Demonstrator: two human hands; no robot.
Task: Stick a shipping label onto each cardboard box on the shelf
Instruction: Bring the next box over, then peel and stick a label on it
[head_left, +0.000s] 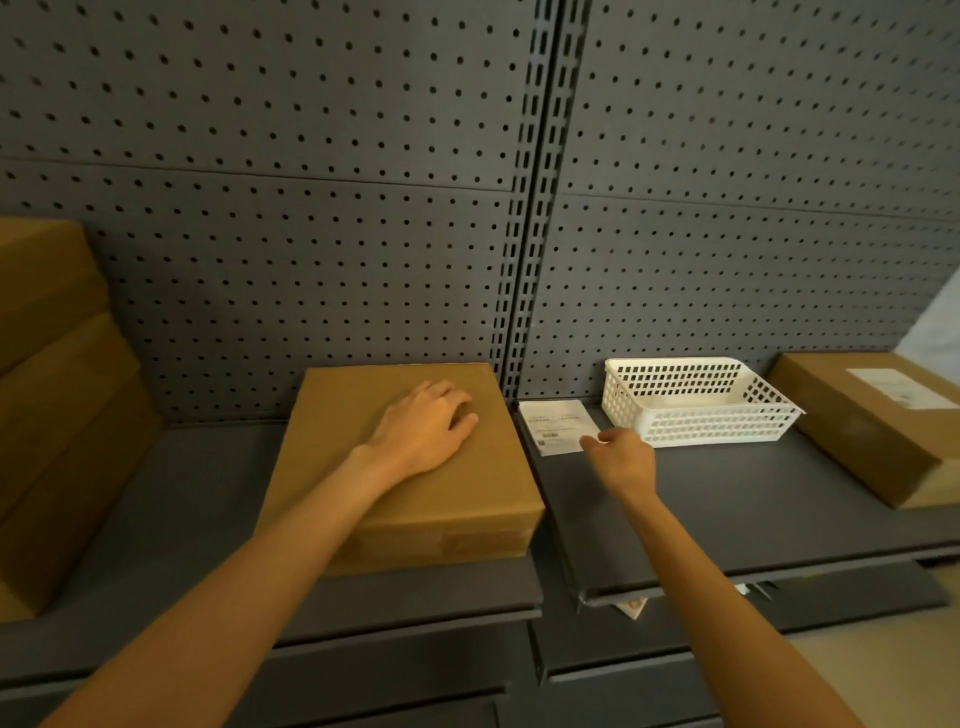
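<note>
Left hand (423, 423) rests flat on box (363, 499); right hand (623, 457) pinches label (556, 423).

Dim, warm-tinted indoor light, soft shadows under the brown cardboard boxes (400, 467). White plastic lattice basket (696, 400) is brightest, slightly blown out. Wide-angle bending at edges; dark grey pegboard back wall (311, 208) curves. Overall soft, label print unreadable.

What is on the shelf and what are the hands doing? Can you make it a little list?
middle: plain brown cardboard box, no label on top
left hand: rests flat on that box
right hand: fingertips at the white paper shipping label lying on the dark grey metal shelf
behind label: white plastic basket
far right: labelled brown cardboard box
far left: stacked brown boxes
</note>
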